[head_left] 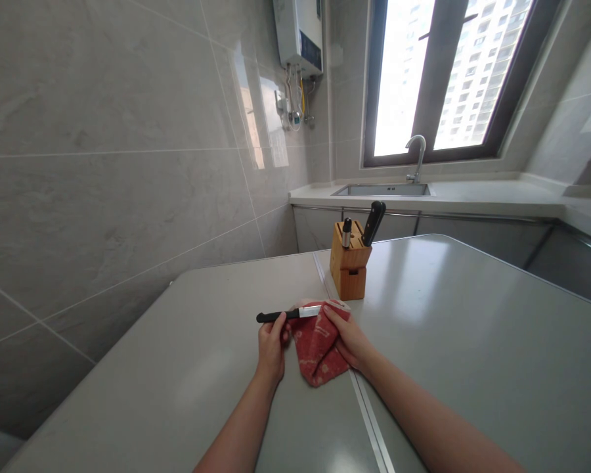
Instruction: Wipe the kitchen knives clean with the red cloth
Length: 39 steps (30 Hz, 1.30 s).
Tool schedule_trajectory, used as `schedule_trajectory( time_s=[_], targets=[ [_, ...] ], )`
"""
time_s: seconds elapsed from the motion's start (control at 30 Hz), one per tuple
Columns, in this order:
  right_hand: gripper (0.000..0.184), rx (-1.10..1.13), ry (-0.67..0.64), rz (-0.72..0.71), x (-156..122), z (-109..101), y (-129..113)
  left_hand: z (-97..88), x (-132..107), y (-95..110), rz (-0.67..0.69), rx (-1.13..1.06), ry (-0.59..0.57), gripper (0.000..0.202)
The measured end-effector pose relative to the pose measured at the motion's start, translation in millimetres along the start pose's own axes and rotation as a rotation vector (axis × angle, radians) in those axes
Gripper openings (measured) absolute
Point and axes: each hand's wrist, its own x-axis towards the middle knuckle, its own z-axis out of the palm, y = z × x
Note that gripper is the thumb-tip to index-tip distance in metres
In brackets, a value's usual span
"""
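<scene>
Wooden block (350,263) holds two black handles (373,224); left fingers (278,322) grip a knife (292,315), right fingers (338,320) red cloth (316,351).

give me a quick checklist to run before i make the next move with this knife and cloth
1. Left hand holds the knife by its handle: ok.
2. Right hand has the red cloth gathered at the far end of the blade: ok.
3. Blade covered along its whole length: not ok, the part nearest the handle is bare.
4. Cutting edge turned away from the fingers: cannot tell, the cloth hides the rest of the blade.
5. Knife block upright on the table: ok, it stands beyond the cloth.
</scene>
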Motion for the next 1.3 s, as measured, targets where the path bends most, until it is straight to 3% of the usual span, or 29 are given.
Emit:
schedule_trajectory(
  time_s=[0.7, 1.3],
  targets=[
    [0.024, -0.01, 0.031, 0.001, 0.4, -2.1, 1.6, -2.7, 3.9, -1.0, 0.093, -0.06, 0.116, 0.031],
    [0.023, -0.002, 0.063, -0.009, -0.6, -1.1, -0.2, -1.8, 4.7, 1.3, 0.034, -0.165, 0.124, 0.026]
  ],
)
